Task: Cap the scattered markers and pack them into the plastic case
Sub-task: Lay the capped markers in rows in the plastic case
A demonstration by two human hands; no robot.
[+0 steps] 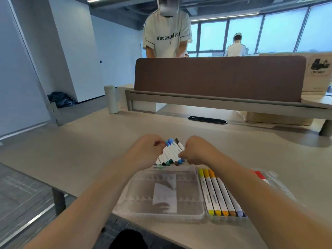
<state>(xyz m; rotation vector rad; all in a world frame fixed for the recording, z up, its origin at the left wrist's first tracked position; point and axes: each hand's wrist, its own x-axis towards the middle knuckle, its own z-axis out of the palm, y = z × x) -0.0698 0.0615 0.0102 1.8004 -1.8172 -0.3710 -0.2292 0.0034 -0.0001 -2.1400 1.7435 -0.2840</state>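
A bunch of white-barrelled markers [170,153] with blue, green and brown caps lies on the desk just beyond the open clear plastic case [161,209]. My left hand [145,151] curls round the bunch from the left, and my right hand [195,151] pinches it from the right. The case's left half holds only a paper insert. Its right half [221,194] holds several markers with yellow, orange and lilac caps in a row. My right forearm hides part of that half, where a red-capped marker [260,175] shows past it.
The beige desk [89,155] has a black cable slot [207,120] at the back, a brown divider panel [219,78] behind it and a pale cylinder [111,98] at the far left. A person stands beyond the divider. Cardboard boxes sit at the right.
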